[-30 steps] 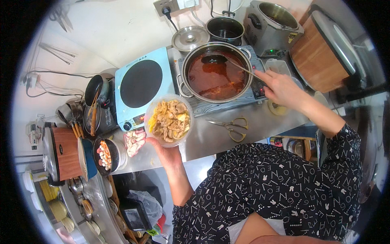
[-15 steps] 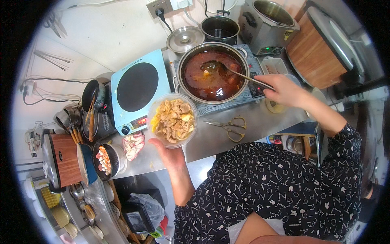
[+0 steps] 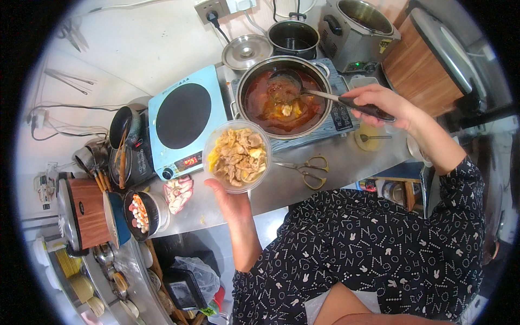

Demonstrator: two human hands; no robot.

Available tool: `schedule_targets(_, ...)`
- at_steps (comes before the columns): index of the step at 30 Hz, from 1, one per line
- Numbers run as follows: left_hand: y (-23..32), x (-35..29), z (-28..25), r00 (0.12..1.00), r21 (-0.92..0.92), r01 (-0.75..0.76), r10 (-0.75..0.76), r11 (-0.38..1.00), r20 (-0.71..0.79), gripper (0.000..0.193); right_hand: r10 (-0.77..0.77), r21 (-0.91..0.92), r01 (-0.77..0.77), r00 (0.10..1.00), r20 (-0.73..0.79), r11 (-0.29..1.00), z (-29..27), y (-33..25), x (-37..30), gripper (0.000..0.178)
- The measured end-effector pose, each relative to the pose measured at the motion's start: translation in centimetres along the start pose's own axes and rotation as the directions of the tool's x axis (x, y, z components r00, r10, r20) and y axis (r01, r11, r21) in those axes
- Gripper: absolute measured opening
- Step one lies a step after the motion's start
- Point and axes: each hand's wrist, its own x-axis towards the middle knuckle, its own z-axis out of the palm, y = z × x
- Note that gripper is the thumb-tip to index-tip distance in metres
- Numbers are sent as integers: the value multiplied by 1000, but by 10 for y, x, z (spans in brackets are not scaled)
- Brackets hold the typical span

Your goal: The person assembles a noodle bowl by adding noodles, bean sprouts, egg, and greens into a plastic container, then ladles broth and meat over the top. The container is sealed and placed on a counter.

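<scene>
My left hand (image 3: 232, 206) holds up a clear round plastic container (image 3: 264, 179) heaped with cooked sliced meat (image 3: 241, 155) and some yellow pieces. Most of its fingers are hidden under the container; the thumb shows at the side. My right hand (image 3: 382, 105) is closed round the black handle of a ladle (image 3: 346, 101). The ladle's dark bowl rests in a steel pot (image 3: 328, 111) of reddish-brown broth (image 3: 257, 108), raised toward the far side and filled with broth. Yellow and pale bits float near the middle of the pot.
The pot stands on an induction cooker (image 3: 341, 116). To its left is a light-blue hotplate (image 3: 157, 119). Gold-handled scissors (image 3: 306, 168) and a red-and-white cloth (image 3: 179, 194) lie near the counter's front edge. A lid (image 3: 246, 52), a smaller pot (image 3: 293, 38) and a steel cooker (image 3: 352, 46) stand behind.
The ladle has shifted toward the far side of the pot, and its handle has swung toward me. My left hand has moved the container slightly right and away from me.
</scene>
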Motion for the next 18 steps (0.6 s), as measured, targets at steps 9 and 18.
schedule_targets(9,-14,0,-7,997,7,-41,41,999,-70,80,-30,129,22,998,57,991,18,-23,-35,39)
schedule_targets(18,-16,1,-3,998,-51,-3,0,999,-66,89,14,89,-33,977,213,995,61,-32,-65,44)
